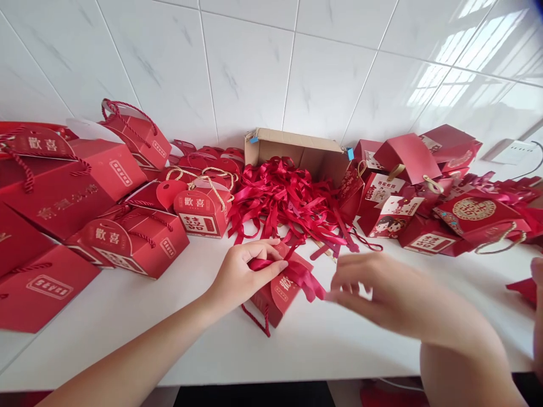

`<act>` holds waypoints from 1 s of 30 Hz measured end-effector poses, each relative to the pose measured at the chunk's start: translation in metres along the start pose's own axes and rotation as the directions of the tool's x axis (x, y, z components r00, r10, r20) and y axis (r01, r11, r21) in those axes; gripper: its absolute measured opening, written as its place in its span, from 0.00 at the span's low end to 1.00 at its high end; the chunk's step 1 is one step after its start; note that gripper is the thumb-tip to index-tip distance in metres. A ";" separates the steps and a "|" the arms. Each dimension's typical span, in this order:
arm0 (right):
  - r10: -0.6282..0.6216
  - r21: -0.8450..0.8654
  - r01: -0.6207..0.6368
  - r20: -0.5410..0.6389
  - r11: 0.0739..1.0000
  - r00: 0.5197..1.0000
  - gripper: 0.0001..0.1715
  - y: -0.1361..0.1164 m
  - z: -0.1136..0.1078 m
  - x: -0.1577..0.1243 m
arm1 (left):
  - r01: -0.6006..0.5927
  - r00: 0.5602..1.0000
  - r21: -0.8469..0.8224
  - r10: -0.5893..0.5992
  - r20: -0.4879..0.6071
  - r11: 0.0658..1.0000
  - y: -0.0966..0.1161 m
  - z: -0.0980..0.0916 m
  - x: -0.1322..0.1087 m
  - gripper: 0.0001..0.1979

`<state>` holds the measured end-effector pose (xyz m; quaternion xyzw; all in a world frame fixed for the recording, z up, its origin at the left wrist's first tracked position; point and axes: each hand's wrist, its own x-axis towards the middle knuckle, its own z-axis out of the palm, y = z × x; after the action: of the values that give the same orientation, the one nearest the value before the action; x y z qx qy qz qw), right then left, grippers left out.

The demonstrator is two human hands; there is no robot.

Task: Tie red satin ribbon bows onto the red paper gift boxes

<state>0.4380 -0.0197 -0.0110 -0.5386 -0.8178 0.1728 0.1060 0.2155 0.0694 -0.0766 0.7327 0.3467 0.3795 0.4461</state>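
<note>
In the middle of the white table a small red gift box (pixel 271 302) lies tilted under my hands, with white Chinese lettering on its flap. A twisted red cord handle (pixel 266 322) hangs out at its near side. My left hand (pixel 250 268) is closed over the box, thumb and fingers pinching a shiny red ribbon (pixel 303 278). The ribbon runs across the box top towards the right. Its right end meets the fingertips of my right hand (pixel 369 285), which is slightly blurred and pinches it.
Behind the box, loose red ribbons (pixel 288 198) spill from a cardboard box (pixel 297 144) against the tiled wall. Red gift boxes (pixel 139 240) crowd the left; more boxes (pixel 424 209) are piled at right. Another person's hand (pixel 538 282) shows at the right edge beside a red piece (pixel 524 291).
</note>
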 end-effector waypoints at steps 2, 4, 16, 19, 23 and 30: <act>0.176 0.024 -0.178 0.090 0.984 0.980 0.21 0.003 0.023 -0.014 | -0.009 1.000 0.005 0.009 -0.019 1.000 -0.001 0.000 0.000 0.24; 0.266 0.168 -0.281 0.107 0.945 0.958 0.19 0.008 0.052 -0.019 | -0.023 0.999 0.010 0.023 -0.030 1.000 -0.001 0.001 0.000 0.24; 0.457 0.999 -0.045 0.032 0.017 0.889 0.24 -0.012 0.141 -0.002 | -0.083 0.994 0.030 0.085 -0.063 0.996 -0.003 -0.001 0.002 0.23; 0.454 1.000 -0.003 0.004 -0.003 0.891 0.25 -0.026 0.145 -0.007 | -0.090 0.994 0.026 0.091 -0.067 0.996 -0.004 0.000 0.002 0.24; 0.418 0.998 0.013 -0.039 0.066 0.908 0.25 -0.052 0.147 -0.004 | -0.087 0.994 0.030 0.089 -0.068 0.996 -0.004 0.001 0.002 0.23; 0.328 0.972 -0.092 0.017 0.215 0.944 0.24 -0.073 0.153 0.012 | -0.067 0.997 0.044 0.069 -0.042 0.997 -0.002 -0.003 0.003 0.22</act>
<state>0.3170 -0.0611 -0.1222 -0.4796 -0.4434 0.5963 0.4668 0.2142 0.0743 -0.0768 0.7449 0.3393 0.4029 0.4095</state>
